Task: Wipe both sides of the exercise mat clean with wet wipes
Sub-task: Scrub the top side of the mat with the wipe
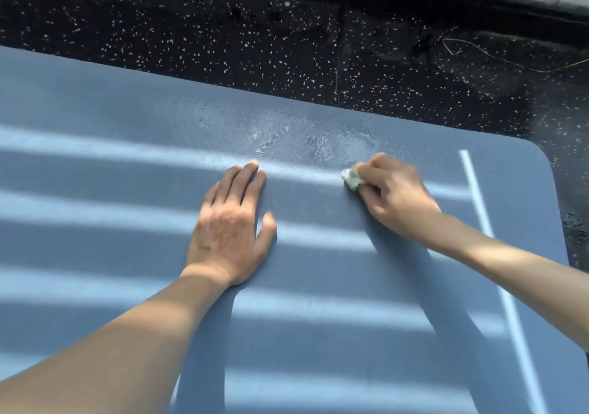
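Observation:
A blue exercise mat (111, 165) lies flat on the floor and fills most of the view, with a pale line near its right end. My left hand (231, 225) rests palm down on the mat's middle, fingers straight. My right hand (393, 198) grips a crumpled white wet wipe (350, 178) and presses it onto the mat to the right of the left hand. A wet, shiny patch (318, 139) shows on the mat just beyond both hands, near the far edge.
Black rubber floor with white speckles (223, 31) runs beyond the mat's far edge and past its rounded right corner. A dark ledge (478, 5) crosses the top right. A thin loose thread (471, 53) lies on the floor there. Sunlight stripes cross the mat.

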### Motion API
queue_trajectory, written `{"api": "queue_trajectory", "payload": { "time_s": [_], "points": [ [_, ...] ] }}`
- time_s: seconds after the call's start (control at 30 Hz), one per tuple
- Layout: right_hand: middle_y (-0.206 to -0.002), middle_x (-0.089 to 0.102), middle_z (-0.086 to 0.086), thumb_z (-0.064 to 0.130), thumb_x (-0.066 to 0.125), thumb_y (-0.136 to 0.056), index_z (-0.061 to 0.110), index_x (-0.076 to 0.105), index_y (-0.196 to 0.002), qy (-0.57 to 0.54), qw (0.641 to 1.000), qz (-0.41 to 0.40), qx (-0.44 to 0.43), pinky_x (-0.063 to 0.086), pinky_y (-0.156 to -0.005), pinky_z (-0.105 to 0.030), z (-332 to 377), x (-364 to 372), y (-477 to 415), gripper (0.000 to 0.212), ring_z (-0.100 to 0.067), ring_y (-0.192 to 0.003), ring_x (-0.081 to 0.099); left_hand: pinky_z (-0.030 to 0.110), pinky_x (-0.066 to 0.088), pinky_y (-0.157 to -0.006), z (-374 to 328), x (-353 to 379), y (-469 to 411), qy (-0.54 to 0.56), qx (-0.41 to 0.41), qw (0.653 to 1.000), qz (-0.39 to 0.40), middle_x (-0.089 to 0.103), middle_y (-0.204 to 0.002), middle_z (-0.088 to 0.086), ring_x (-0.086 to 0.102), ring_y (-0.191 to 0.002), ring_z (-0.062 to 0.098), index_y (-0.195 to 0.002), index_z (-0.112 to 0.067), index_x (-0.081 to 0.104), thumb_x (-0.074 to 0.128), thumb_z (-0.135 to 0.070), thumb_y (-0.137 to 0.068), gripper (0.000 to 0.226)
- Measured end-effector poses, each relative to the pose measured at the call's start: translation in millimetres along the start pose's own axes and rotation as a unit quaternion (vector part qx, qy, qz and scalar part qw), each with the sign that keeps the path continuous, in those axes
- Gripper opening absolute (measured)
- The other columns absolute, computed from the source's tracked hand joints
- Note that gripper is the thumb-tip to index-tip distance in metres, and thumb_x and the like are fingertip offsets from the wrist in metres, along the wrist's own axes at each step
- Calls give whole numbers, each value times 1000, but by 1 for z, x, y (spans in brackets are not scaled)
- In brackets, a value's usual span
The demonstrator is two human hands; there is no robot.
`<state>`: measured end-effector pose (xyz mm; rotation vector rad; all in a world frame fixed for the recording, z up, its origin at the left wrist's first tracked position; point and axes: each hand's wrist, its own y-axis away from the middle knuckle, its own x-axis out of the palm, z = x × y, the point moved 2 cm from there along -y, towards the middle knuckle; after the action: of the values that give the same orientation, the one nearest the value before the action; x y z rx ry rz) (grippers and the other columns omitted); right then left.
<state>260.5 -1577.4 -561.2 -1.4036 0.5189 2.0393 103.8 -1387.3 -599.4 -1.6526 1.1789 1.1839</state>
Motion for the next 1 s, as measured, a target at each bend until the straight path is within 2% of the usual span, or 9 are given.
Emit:
{"api": "queue_trajectory", "payload": {
  "time_s": [0.1,0.2,0.27,0.4,0.57,0.63,0.73,0.9,1.0],
  "points": [
    [-81,54,-12,18,44,-89,5,66,-86,14,997,-48,59,41,-64,-35,-13,2,-4,25,-35,-77,56,40,23,-114,1,1,1,9,-1,1000,0,42,-151,12,33,-140,29,-141,-3,47,38,-36,-87,64],
    [-76,52,-7,24,42,-91,9,61,-80,-32,998,19,-42,41,-59,-33,26,13,49,27,-29,-69,53,41,24,-115,1,1,1,9,-8,1000,1,42,-151,11,33,-141,29,-141,-4,47,36,-38,-87,65],
    [-76,54,-7,27,43,-92,11,65,-80,-23,997,44,-62,42,-58,-32,24,10,49,30,-29,-68,54,41,25,-115,0,1,0,11,-8,1000,-3,42,-151,11,34,-141,29,-141,-4,48,36,-39,-87,65],
    [-79,54,-11,12,49,-84,8,66,-84,10,997,-68,26,46,-60,-34,0,6,24,17,-33,-72,56,42,24,-116,1,1,1,12,-8,1000,3,40,-153,9,32,-142,28,-142,-5,46,34,-40,-87,67],
    [-75,53,-12,18,41,-95,2,66,-85,-49,988,62,-130,44,-58,-37,46,20,94,31,-31,-66,52,44,26,-116,0,-1,0,9,-10,1000,15,39,-154,9,31,-143,29,-143,-6,45,32,-42,-86,69],
    [-77,53,-11,17,49,-91,8,67,-85,-23,996,31,-84,43,-60,-36,33,16,71,21,-32,-70,54,44,25,-117,1,-1,0,6,-9,1000,18,38,-155,8,30,-144,28,-144,-6,44,30,-44,-86,71],
    [-78,53,-11,27,46,-92,10,66,-80,-3,999,-42,1,43,-61,-35,19,18,57,29,-33,-71,56,43,24,-117,0,-1,1,8,-9,1000,16,37,-155,8,28,-144,28,-145,-7,43,28,-45,-85,72],
    [-76,54,-8,25,43,-92,11,66,-79,-52,990,64,-113,42,-63,-33,58,26,112,30,-27,-67,54,41,18,-120,-3,-4,1,6,-4,1000,14,32,-158,9,24,-147,28,-148,-7,38,27,-43,-87,72],
    [-77,56,-10,20,44,-85,10,70,-82,-54,996,-65,27,42,-65,-33,31,16,87,28,-32,-71,58,40,13,-120,-4,0,5,-20,-1,999,27,23,-162,9,16,-150,27,-153,-7,28,31,-37,-96,64]
  ]
}}
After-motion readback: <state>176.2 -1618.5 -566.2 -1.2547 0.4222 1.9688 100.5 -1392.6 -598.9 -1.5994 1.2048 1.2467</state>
